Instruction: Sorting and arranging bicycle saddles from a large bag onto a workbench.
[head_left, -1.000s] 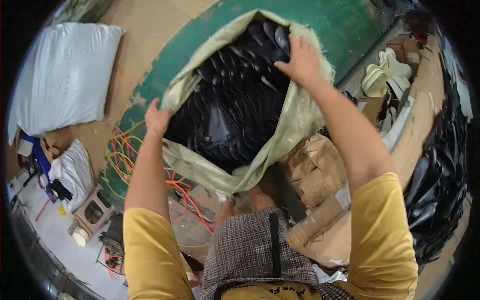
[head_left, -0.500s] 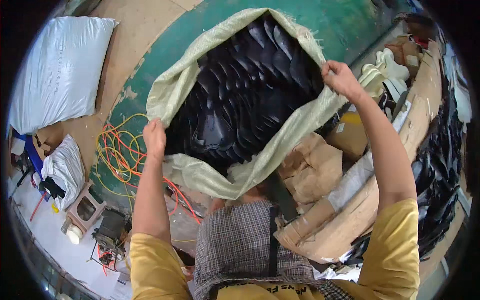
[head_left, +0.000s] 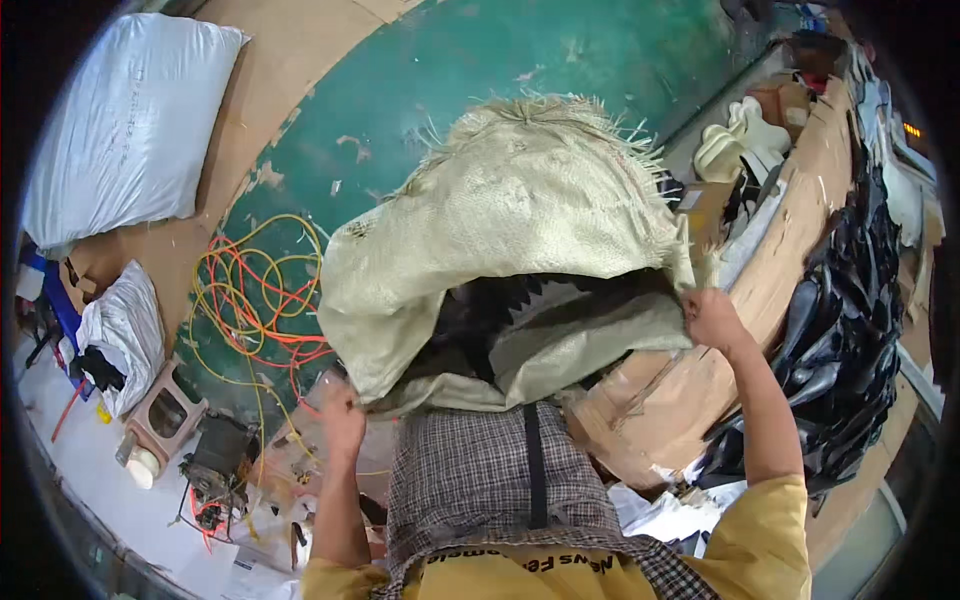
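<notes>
A pale green woven sack (head_left: 520, 215) with frayed edges lies in front of me, its far side folded over toward me. My left hand (head_left: 343, 415) is closed on the sack's near left corner. At the right, my right hand (head_left: 712, 318) pinches the sack's edge near its right corner. Between the two hands the mouth gapes, and dark curved pieces (head_left: 480, 315) show inside it. The folded cloth hides most of those pieces.
Orange and yellow hoses (head_left: 262, 290) lie coiled at left on the green floor (head_left: 400, 100). Farther left lies a full white sack (head_left: 135, 125). To my right stand a long cardboard wall (head_left: 800, 215) and a heap of black pieces (head_left: 835, 340). A plastic stool (head_left: 165, 415) is at lower left.
Both hands have come down and toward me, holding the sack. Its far rim has flopped over, covering most of the dark pieces that showed openly before.
</notes>
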